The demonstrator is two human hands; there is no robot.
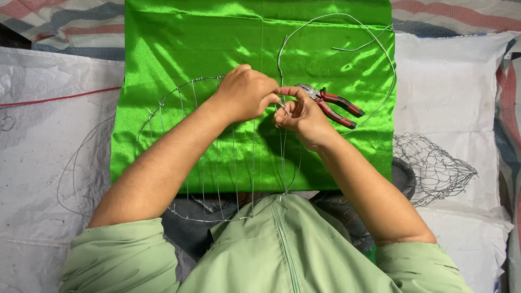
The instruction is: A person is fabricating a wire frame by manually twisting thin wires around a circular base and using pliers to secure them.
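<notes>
1. Hands meet over the middle of a green satin cloth (179, 59), fingertips touching at one spot on a wire frame (217, 163).
2. Left hand (244, 93): fingers curled tight into a narrow grip, thumb and forefinger pinched on thin wire at the frame's upper edge. The hand lies knuckles-up and hides the contact point.
3. Right hand (302, 115): forefinger stretched toward the left hand, thumb beneath it, the two pinching the same wire. The remaining fingers are bent loosely; whether they hold anything more cannot be told.
4. Wire frame: a round hoop crossed by straight wire ribs, lying flat on the cloth. Its near edge reaches past the cloth hem to the person's lap.
5. Loose wire loop (380, 49): a large curve on the cloth's right half, running from the pinch point up and round toward the right hem.
6. Pliers (332, 104): red-and-black handles, lying on the cloth just beside the right hand, jaws pointing at the fingers; not held.
7. Wire mesh bundle (434, 168): rests on a white sack (450, 87), right of the cloth, well apart from both hands.
</notes>
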